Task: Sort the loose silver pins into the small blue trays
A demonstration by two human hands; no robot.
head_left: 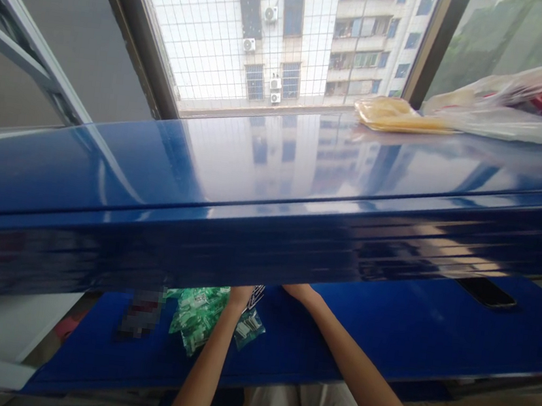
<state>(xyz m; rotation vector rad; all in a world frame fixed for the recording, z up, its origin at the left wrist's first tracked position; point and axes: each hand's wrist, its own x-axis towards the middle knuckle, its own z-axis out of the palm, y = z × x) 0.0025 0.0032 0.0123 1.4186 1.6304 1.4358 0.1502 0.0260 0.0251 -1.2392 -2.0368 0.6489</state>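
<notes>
Both my forearms reach forward under a glossy blue shelf beam (268, 229). My left hand (240, 295) is mostly hidden behind the beam; only its wrist shows, beside a heap of small green packets (195, 315) on the lower blue shelf (383, 335). One packet (249, 329) lies right by that wrist, and a dark striped item (256, 295) pokes out just above it. My right hand (298, 291) is also hidden past the wrist. Neither hand's fingers show.
A black phone (486, 292) lies on the lower shelf at right. On top of the beam sit a yellowish packet (393, 114) and a clear plastic bag with something red (525, 99). A window (282, 33) is behind. A grey metal frame (28, 48) stands at left.
</notes>
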